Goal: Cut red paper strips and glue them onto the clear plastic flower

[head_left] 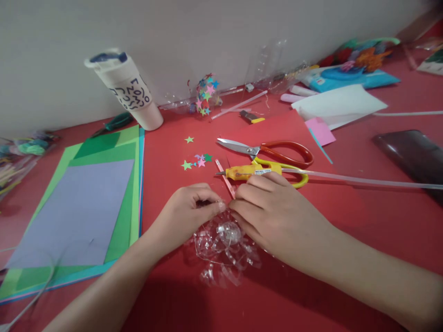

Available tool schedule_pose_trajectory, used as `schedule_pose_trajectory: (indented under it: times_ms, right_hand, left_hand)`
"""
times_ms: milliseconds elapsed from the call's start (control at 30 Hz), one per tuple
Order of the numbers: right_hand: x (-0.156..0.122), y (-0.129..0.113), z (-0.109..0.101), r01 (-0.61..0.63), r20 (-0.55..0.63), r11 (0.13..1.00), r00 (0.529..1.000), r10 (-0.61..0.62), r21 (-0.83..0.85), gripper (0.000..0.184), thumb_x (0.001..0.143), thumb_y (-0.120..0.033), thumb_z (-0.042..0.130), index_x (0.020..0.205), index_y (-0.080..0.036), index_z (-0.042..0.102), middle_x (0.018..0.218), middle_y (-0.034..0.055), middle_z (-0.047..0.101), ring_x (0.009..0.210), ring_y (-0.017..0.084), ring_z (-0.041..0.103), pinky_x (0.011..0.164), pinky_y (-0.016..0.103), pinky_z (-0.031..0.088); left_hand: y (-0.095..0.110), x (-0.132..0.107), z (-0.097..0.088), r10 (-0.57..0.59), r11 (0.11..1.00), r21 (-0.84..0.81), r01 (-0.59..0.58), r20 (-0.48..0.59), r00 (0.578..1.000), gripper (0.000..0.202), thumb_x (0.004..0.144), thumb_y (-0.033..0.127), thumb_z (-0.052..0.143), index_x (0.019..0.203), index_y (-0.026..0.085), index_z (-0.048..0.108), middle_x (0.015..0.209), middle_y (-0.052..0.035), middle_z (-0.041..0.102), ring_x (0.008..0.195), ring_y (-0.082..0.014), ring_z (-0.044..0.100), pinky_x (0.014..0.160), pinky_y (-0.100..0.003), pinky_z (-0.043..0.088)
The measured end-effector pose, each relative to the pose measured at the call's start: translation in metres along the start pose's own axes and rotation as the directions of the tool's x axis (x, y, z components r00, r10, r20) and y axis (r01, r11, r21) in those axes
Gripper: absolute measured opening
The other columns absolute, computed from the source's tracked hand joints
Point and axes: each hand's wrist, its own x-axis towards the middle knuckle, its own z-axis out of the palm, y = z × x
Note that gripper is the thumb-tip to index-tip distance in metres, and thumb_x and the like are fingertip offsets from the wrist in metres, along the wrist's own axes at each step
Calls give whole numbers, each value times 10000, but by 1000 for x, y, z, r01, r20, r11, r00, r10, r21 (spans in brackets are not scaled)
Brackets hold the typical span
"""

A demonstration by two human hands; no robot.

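A tangle of clear, curled plastic strips (221,240) lies on the red table in front of me. My left hand (194,210) pinches its upper edge between thumb and forefinger. My right hand (273,207) is closed from the other side, its fingertips meeting the left ones at the same edge. What exactly the right fingertips grip is partly hidden. Just beyond the right knuckles lie a yellow glue gun (242,172), a pink pencil-like stick (225,179) and scissors (270,150) with one red and one yellow handle. Several small paper stars (201,163) rest past my left hand.
At left, a stack of coloured sheets (79,203) lies near a white tumbler (133,92). A star-covered ball (206,94) and a cutter (252,117) sit toward the wall. A clear glue stick (363,179), white paper (341,107) and a dark case (408,152) occupy the right.
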Motion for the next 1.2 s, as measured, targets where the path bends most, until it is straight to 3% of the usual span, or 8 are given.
schedule_pose_trajectory:
  times_ms: [167,367,467,633,800,967,1100,1200]
  right_hand:
    - [3,5,-4,-194,129,949,978,167,246,116,806,-87,575,731,-135,650,735,49,628,764,200,536,740,345,390]
    - [4,6,-8,-320,242,859,941,237,400,121,834,-99,588,777,-162,675,788,27,684,767,173,594,702,287,416]
    - [5,7,-8,-342,290,840,928,232,422,156,877,-122,539,786,-156,661,796,36,684,788,179,600,728,296,415]
    - [7,7,-2,-452,367,799,876,314,396,195,891,-160,500,736,-163,618,740,44,646,714,175,585,633,286,394]
    - [5,5,3,-459,242,777,888,391,431,67,820,-136,589,803,-190,552,725,-3,638,644,150,562,569,257,359]
    - [1,5,4,-298,40,930,954,297,213,118,810,-129,597,700,-169,579,707,38,646,683,195,573,697,336,386]
    - [2,4,2,-263,84,936,965,250,235,156,851,-151,564,720,-174,643,713,32,661,726,197,586,730,350,388]
    - [3,4,1,-280,112,909,960,258,309,86,816,-171,619,743,-171,665,755,34,661,799,206,586,757,362,384]
  left_hand:
    - [-1,0,0,29,999,31,-29,12,1000,170,813,229,601,661,169,647,680,35,531,660,-105,513,626,-241,371]
    - [-1,-1,0,50,998,33,-50,13,999,164,820,225,597,677,170,656,692,35,536,665,-101,517,624,-237,370]
    - [1,-2,1,46,998,37,-46,9,999,168,818,219,600,666,167,647,686,37,527,656,-98,511,615,-235,367]
    - [2,-2,2,101,994,30,-102,30,994,159,816,182,604,665,167,651,670,45,520,643,-82,503,603,-216,362]
    - [-1,-1,2,87,996,12,-88,30,996,146,829,201,600,705,166,669,704,34,548,668,-89,523,616,-218,377]
    - [-1,0,1,84,996,21,-84,6,996,143,822,206,609,696,169,666,685,40,534,655,-88,511,615,-224,370]
    - [-2,0,1,84,996,17,-85,5,996,155,823,211,603,686,169,660,690,36,540,665,-96,516,627,-234,374]
    - [-2,0,2,81,997,18,-81,-9,997,171,820,217,603,663,168,648,682,36,530,661,-98,511,625,-238,371]
